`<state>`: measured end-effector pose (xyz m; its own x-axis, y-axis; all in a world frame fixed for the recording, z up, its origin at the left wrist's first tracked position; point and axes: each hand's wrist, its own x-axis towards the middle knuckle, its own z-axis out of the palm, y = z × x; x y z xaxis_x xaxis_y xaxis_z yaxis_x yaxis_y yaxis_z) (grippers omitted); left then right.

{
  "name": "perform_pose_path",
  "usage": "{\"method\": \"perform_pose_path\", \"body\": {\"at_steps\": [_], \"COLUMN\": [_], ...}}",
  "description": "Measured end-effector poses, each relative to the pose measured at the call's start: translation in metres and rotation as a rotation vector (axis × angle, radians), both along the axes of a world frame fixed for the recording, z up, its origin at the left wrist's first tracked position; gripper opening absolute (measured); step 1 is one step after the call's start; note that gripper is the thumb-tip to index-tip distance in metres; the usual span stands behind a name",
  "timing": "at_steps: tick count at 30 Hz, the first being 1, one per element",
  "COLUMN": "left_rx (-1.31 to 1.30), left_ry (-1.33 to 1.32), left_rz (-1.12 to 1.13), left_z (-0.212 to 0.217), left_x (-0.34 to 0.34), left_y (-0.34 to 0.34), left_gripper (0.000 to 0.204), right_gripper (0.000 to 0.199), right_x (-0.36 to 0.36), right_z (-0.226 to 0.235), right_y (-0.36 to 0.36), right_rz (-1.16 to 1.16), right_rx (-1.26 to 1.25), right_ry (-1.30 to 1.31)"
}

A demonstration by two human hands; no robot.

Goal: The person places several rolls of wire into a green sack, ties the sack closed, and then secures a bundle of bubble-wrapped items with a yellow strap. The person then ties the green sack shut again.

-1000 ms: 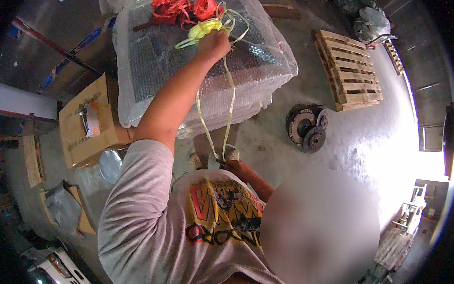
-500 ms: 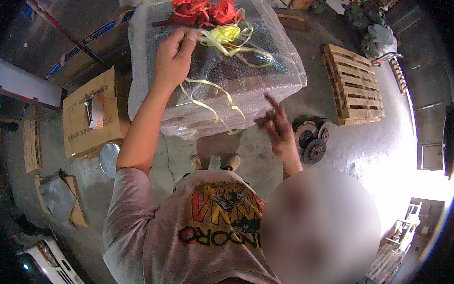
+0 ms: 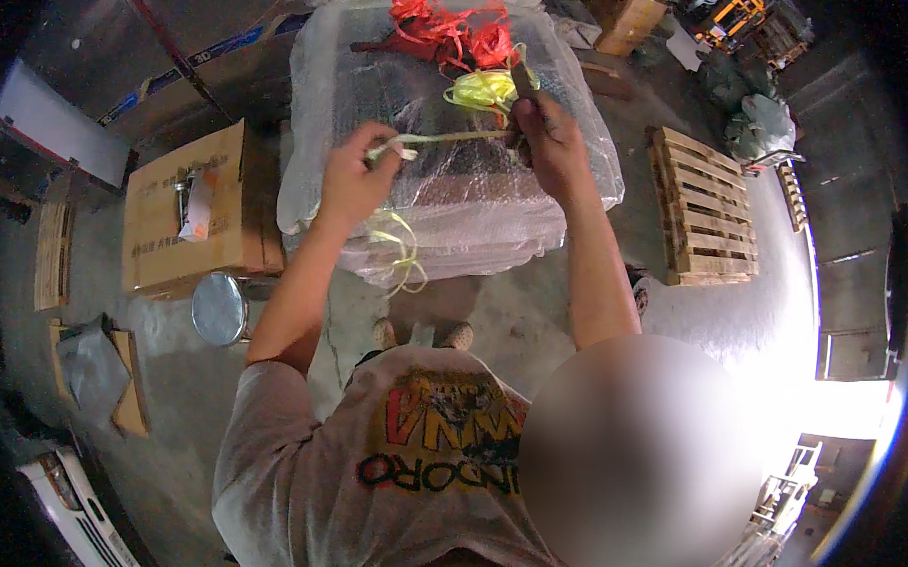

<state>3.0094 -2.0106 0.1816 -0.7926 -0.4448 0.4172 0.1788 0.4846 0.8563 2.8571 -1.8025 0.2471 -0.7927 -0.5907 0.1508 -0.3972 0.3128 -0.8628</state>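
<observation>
Head view: a bubble-wrapped bundle (image 3: 447, 198) fills the upper centre, a cardboard box (image 3: 181, 214) at its left. Left hand (image 3: 353, 180) and right hand (image 3: 549, 142) each clamp the yellow strap (image 3: 449, 136), stretched taut between them above the bundle.

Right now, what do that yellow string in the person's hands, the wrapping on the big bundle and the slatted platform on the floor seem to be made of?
The yellow string, pulled taut between the left hand and right hand, looks like thin plastic twine: flat, glossy, bright. The wrapping seems to be clear bubble plastic: shiny, crinkled, see-through. The slatted platform looks like bare wood: pale, matt boards with gaps.
</observation>
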Motion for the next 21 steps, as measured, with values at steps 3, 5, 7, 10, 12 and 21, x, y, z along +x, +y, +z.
{"method": "perform_pose_path", "body": {"at_steps": [3,5,7,10,12,21], "left_rx": [-0.026,0.112,-0.092,-0.244,-0.294,-0.101], "left_ry": [-0.056,-0.032,0.029,0.047,0.041,-0.420], "left_rz": [-0.213,-0.439,-0.415,-0.375,-0.422,-0.259], "left_z": [-0.008,-0.009,-0.007,-0.005,-0.002,0.024], "left_x": [-0.013,-0.026,-0.038,-0.047,-0.050,-0.063], "left_y": [0.026,0.041,0.051,0.059,0.062,0.044], "left_gripper": [0.026,0.024,0.025,0.027,0.027,0.041], "right_gripper": [0.035,0.035,0.037,0.028,0.028,0.034], "right_x": [0.012,0.020,0.022,0.013,0.007,0.008], "right_z": [0.009,0.009,0.006,0.000,-0.004,-0.029], "right_y": [-0.003,-0.005,-0.004,0.004,0.012,0.031], "right_rz": [0.000,0.028,0.068,-0.066,-0.115,-0.023], "right_rx": [0.062,0.032,-0.001,-0.228,-0.364,-0.842], "right_ry": [0.172,0.178,0.083,0.122,0.071,-0.211]}}
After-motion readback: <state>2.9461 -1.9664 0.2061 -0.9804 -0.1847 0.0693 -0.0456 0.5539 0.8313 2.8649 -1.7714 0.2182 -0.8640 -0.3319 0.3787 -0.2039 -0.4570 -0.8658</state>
